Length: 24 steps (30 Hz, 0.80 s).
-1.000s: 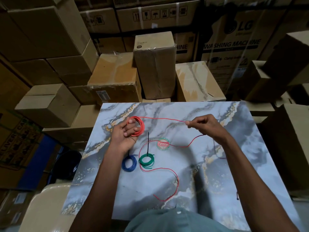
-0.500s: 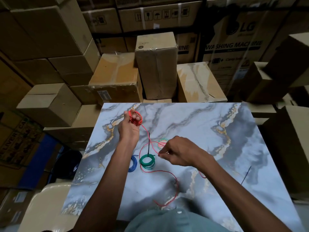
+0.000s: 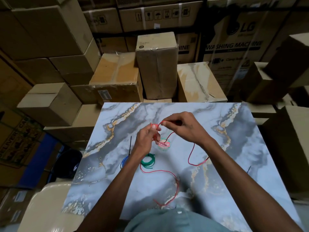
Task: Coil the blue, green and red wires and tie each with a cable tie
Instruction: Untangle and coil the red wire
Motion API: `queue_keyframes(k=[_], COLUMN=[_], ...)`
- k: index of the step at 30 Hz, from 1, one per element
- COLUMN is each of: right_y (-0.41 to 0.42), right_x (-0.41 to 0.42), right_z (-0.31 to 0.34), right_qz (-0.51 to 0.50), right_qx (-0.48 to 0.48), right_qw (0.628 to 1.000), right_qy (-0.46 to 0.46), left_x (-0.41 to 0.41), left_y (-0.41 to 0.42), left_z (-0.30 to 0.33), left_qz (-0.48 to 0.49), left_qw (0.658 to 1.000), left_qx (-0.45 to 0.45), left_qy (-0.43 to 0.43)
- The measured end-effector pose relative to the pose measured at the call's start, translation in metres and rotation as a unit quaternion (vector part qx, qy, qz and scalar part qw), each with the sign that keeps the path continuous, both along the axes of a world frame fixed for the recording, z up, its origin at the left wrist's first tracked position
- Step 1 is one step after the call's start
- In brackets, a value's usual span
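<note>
My left hand (image 3: 145,139) holds the small red coil above the middle of the marble table (image 3: 234,156). My right hand (image 3: 182,127) pinches the red wire (image 3: 190,154) just right of the coil. The loose red wire trails down past a round sticker (image 3: 164,144) and loops toward the table's near edge. A green coil (image 3: 148,162) lies below my left wrist. A blue coil (image 3: 123,162) is partly hidden behind my left forearm, with a black cable tie (image 3: 130,144) sticking up from it.
Another black cable tie (image 3: 249,169) lies at the table's right side. Stacked cardboard boxes (image 3: 156,64) surround the table at the back and both sides. A cream chair (image 3: 43,206) stands at the near left.
My right hand rose from beside the green coil up to the red coil, bringing the wire along. My left hand moved right toward the table's middle.
</note>
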State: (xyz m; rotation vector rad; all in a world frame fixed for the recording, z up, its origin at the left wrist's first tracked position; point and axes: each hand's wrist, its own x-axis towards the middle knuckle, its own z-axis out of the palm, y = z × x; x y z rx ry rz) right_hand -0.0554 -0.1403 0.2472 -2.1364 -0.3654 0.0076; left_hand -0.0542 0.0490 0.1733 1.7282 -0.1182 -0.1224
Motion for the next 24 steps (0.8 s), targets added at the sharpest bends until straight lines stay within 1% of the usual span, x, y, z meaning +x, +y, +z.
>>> queue_keyframes(k=[2, 6, 8, 12, 15, 19, 21, 24], right_y=[-0.005, -0.014, -0.018, -0.032, -0.043, -0.065, -0.08, -0.104], right_x=[0.004, 0.012, 0.015, 0.015, 0.016, 0.016, 0.013, 0.009], right_z=[-0.007, -0.018, -0.023, -0.038, -0.056, -0.089, -0.102, -0.113], right_qz=[-0.018, -0.049, -0.063, -0.101, -0.105, -0.127, -0.162, -0.212], right_qx=[0.016, 0.03, 0.022, -0.016, -0.095, -0.196, -0.198, -0.15], right_qw=[1.0, 0.998, 0.998, 0.995, 0.99, 0.972, 0.967, 0.965], right_qy=[0.01, 0.018, 0.012, -0.013, -0.018, -0.029, -0.02, 0.017], left_x=[-0.003, -0.007, -0.007, -0.004, 0.001, 0.006, 0.008, 0.013], left_y=[-0.001, -0.004, -0.004, 0.004, 0.015, 0.027, 0.032, 0.044], left_z=[0.001, 0.008, 0.017, 0.034, 0.043, 0.053, 0.054, 0.05], left_qz=[-0.028, -0.078, -0.091, -0.105, -0.083, -0.08, -0.07, -0.027], left_qw=[0.999, 0.995, 0.993, 0.989, 0.986, 0.969, 0.961, 0.935], left_qx=[0.021, -0.028, -0.03, -0.04, -0.075, -0.173, -0.217, -0.31], left_qy=[0.009, 0.047, 0.067, 0.1, 0.125, 0.156, 0.158, 0.173])
